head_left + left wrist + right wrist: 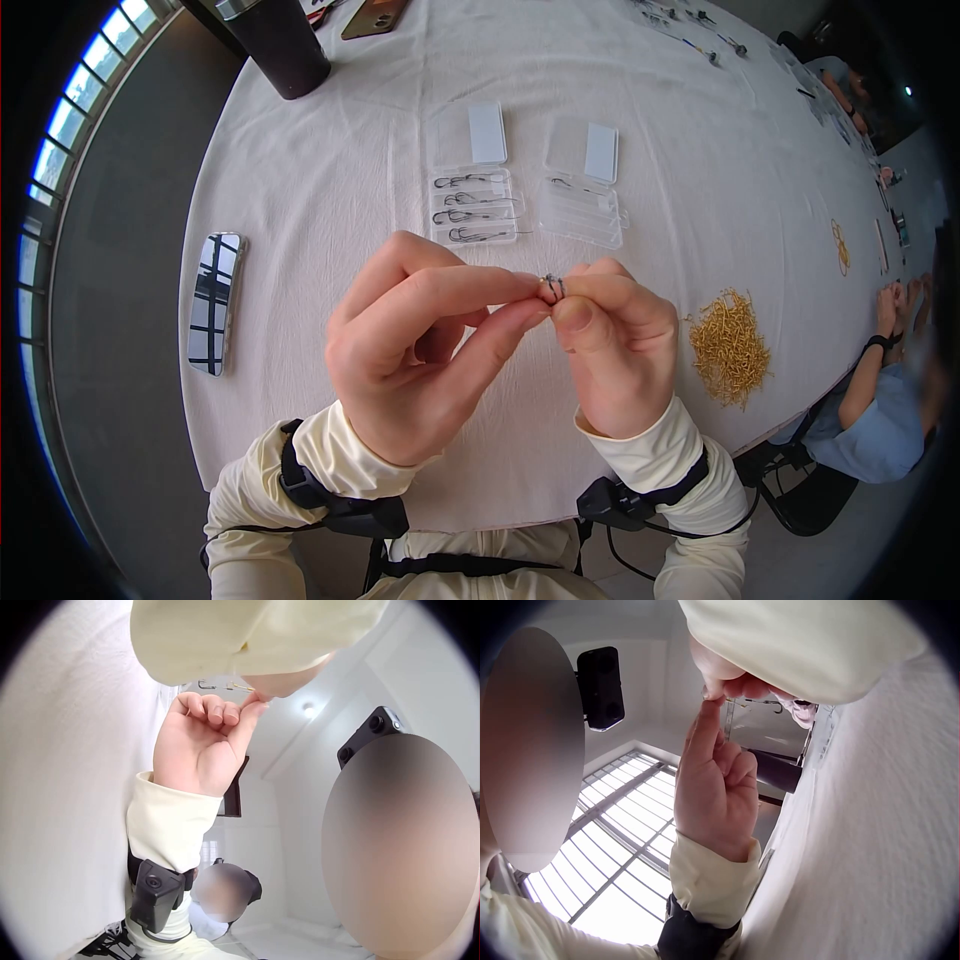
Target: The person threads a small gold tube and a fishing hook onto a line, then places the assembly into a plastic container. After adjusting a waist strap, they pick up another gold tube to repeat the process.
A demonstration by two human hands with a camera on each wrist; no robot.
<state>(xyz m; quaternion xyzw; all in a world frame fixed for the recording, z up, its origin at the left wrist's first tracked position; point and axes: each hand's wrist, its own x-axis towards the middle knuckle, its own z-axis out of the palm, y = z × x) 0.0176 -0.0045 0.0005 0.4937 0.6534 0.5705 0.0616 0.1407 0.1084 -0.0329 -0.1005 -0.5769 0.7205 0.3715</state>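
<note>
My left hand (pixel 415 330) and right hand (pixel 620 345) meet fingertip to fingertip above the table. Between thumb and index finger each pinches the near end of a small dark fishing hook (pixel 556 290). In the left wrist view the hook (pixel 207 685) juts out beyond the fingertips, with a thin gold piece (pixel 244 688) between it and the fingers. The right wrist view shows the hook's dark bend (pixel 775 708) past the right hand (pixel 718 671). Fingertips hide the pinched end. A pile of small gold metal pieces (pixel 730 348) lies right of my right hand.
Beyond the hands stand two opened clear plastic boxes: the left box (pixel 432 207) has dark hooks in several compartments, the right box (pixel 590 225) one hook at its top. A phone (pixel 215 305) lies left, a dark tumbler (pixel 280 50) far left. Another person (pixel 870 410) sits at right.
</note>
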